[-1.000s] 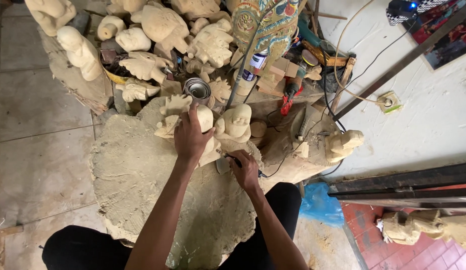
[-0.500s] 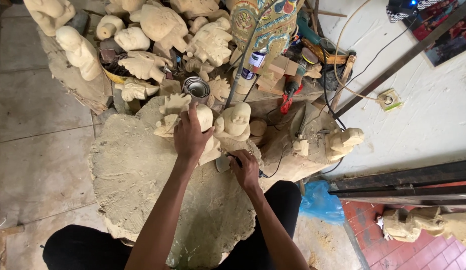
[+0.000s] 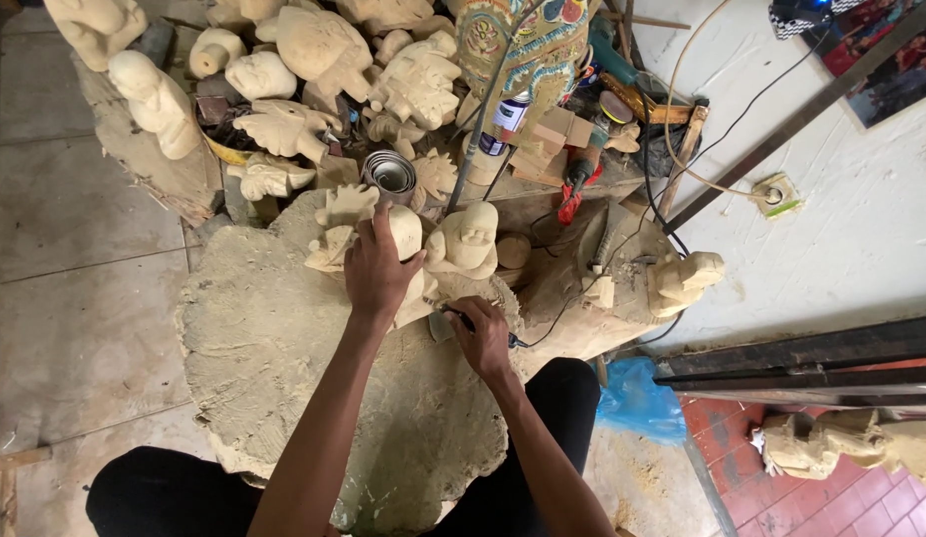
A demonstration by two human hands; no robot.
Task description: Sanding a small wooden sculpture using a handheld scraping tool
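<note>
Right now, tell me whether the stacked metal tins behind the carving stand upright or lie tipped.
Tipped toward the camera: the tins show their open round mouths, nested rims inside one another, just beyond the carving under the left hand.

carving you hold (image 3: 408,254): pale cream wood, plain
wood slab (image 3: 274,358): dusty tan, rough
other carvings (image 3: 314,45): the same pale cream
painted mask (image 3: 528,40): teal, gold and red swirls
tool handle (image 3: 572,194): red
tin cans (image 3: 388,174): shiny silver
plastic bag (image 3: 637,398): blue
your trousers (image 3: 165,492): black
floor tiles (image 3: 811,497): red
</note>
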